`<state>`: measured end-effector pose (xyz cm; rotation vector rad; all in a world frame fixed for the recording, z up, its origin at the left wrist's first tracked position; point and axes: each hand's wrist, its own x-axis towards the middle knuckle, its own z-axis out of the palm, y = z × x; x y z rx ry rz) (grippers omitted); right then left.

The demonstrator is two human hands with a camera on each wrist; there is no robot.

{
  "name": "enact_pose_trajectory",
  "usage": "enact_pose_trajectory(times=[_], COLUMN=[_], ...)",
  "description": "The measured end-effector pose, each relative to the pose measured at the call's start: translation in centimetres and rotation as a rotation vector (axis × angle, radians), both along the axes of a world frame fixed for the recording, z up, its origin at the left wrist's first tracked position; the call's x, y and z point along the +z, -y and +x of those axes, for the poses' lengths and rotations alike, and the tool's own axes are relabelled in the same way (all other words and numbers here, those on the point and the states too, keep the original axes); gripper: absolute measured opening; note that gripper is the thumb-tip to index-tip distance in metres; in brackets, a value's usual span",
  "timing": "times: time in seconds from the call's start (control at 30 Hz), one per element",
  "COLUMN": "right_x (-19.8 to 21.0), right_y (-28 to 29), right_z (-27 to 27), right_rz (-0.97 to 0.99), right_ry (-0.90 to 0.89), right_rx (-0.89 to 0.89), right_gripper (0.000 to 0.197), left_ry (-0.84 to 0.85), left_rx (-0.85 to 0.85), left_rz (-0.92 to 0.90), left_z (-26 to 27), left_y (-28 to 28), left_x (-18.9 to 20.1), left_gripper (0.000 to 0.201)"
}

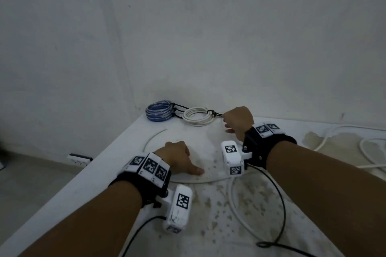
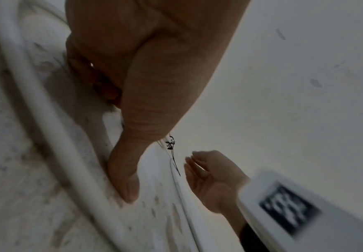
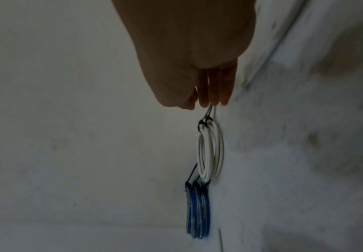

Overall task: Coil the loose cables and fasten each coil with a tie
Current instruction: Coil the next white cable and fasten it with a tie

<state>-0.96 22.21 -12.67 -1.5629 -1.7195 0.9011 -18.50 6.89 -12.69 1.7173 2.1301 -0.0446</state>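
Left hand: the left hand [image 1: 177,157] rests on the white counter [image 1: 117,165], thumb stretched out flat toward the right, the other fingers [image 2: 83,71] curled under the palm; in the left wrist view they hold nothing, and the thumb tip lies just beside the loose white cable [image 2: 46,119].
Right hand: the right hand [image 1: 238,123] sits near the far edge of the counter, next to the white coil [image 1: 197,118]. In the right wrist view its fingers [image 3: 210,95] are pressed together and point down at the tail of the black tie [image 3: 207,114] on that coil; whether they pinch the tail or only touch it, I cannot tell. From the left wrist view the fingers look loosely bent.
White coil: lies flat near the back corner of the counter, bound by the black tie on its right side.
Blue coil: the blue coil [image 1: 159,110] lies just left of the white coil, close to the wall [image 1: 188,27], fastened with black ties [image 1: 177,108] whose tails reach toward the white coil.
Loose white cable: sweeps in a wide arc across the counter in front of both hands, uncoiled, passing under the left thumb area and on to the right.
More cable: further white cable loops [image 1: 355,148] lie at the right edge of the counter.
Surface: white, blotched with worn patches.
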Motion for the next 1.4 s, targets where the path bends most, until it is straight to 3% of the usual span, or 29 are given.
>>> enact_pose_trajectory(times=[0.03,0.1,0.2,0.33,0.43,0.53,0.63,0.7,0.77,0.87,0.93,1.03,1.1,1.23,1.3,1.4], right_x=[0.3,0.8,1.6,1.6,1.0,-0.1,-1.2,-1.3,-1.2,-1.0,-0.9,-0.8,-1.0,-1.8,-2.0,-1.8], right_y=[1.0,3.1,6.9,10.3,11.8,13.2,14.4,14.7,14.7,15.0,15.0,15.0,14.9,14.9,14.7,14.5], right_z=[1.2,4.5,10.4,19.0,23.2,25.2,25.5,25.5,25.8,26.9,27.2,26.8,26.8,27.8,28.4,29.4], right_rz=[0.022,0.154,0.278,0.218,0.143,0.038,0.018,0.002,-0.020,-0.019,-0.007,-0.007,0.032,0.177,0.242,0.264], right_ry=[-0.014,0.162,0.421,0.649,0.800,0.829,0.742,0.700,0.670,0.601,0.571,0.576,0.637,0.780,0.803,0.897], right_rx=[-0.019,-0.068,-0.091,-0.103,-0.090,-0.007,0.070,0.088,0.140,0.202,0.200,0.118,0.064,-0.087,-0.169,-0.285], right_gripper=[0.039,0.024,0.019,0.024,0.030,0.047,0.056,0.061,0.062,0.048,0.048,0.051,0.049,0.026,0.019,0.022], left_ry=[-0.017,-0.039,-0.042,-0.079,0.023,0.064,0.014,-0.001,0.053,0.135,0.185,0.204,0.198,0.220,0.230,0.318], left_rx=[-0.002,-0.007,0.003,-0.079,-0.168,-0.283,-0.351,-0.356,-0.370,-0.376,-0.376,-0.330,-0.196,0.030,0.028,-0.131], left_rz=[-0.002,-0.011,-0.006,0.113,0.262,0.218,0.247,0.325,0.427,0.631,0.751,0.808,0.828,0.765,0.708,0.555], left_z=[0.1,0.3,0.8,4.1,8.3,12.8,15.6,16.3,16.7,16.7,16.9,17.3,16.3,12.2,11.4,12.6], left_y=[0.1,0.4,1.2,2.1,2.2,1.7,1.0,0.3,-0.5,-1.7,-2.2,-2.5,-2.9,-3.5,-3.2,-2.0], left_x=[0.1,0.5,1.0,2.2,2.2,1.6,0.6,-0.1,-0.6,-0.2,0.4,1.3,2.1,3.4,4.0,4.8], left_gripper=[0.088,0.088,0.083,0.055,0.036,0.035,0.039,0.034,0.014,0.035,0.037,0.027,0.019,0.034,0.035,0.033])
